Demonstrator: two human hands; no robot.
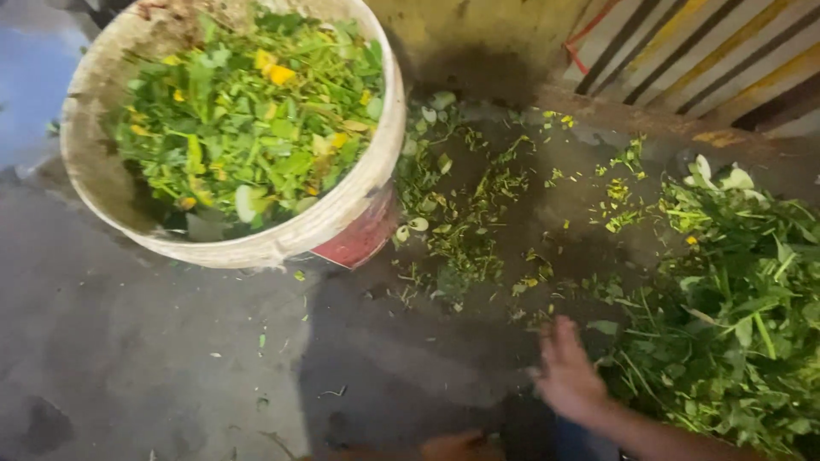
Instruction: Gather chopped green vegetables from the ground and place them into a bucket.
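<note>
— Greens (735, 333) lie heaped just right of my right hand (568, 376), touching it?
— Probably; it's blurred. Grip wide, fingers spread, holding nothing. Bucket (102, 162) sits well up-left.

Head view, steeply down, close
</note>
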